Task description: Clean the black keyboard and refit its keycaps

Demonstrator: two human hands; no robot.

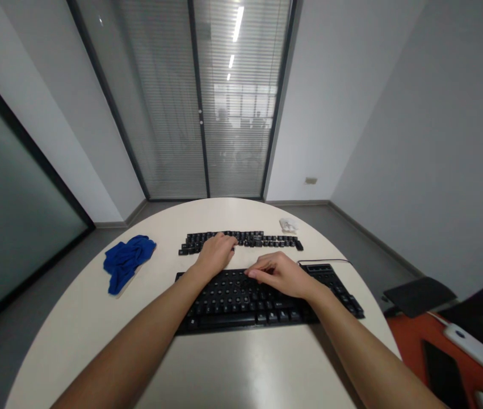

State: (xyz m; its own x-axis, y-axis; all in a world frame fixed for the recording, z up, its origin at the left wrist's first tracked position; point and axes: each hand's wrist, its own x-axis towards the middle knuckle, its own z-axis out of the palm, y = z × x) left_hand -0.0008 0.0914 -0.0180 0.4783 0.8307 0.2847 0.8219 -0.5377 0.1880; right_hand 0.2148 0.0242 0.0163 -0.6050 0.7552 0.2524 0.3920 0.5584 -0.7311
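A black keyboard [224, 321] lies on the round table with many of its key positions bare of caps. Beyond it, loose black keycaps [273, 241] are laid out in rows. My left hand [216, 253] reaches over the keyboard's far edge to these rows, its fingers bent together and pointing down among the caps. Whatever is under its fingertips is hidden. Over the upper middle of the keyboard, my right hand [281, 272] has thumb and fingers pinched together close above the keys. Anything between them is too small to make out.
A crumpled blue cloth [128, 255] lies on the table [241, 369] at left. A small whitish packet [289, 225] is near the far right edge. The keyboard's cable [326, 261] runs off to the right. Beside the table, an orange surface holds a white power strip [477, 352] and a dark phone-like slab [444, 372].
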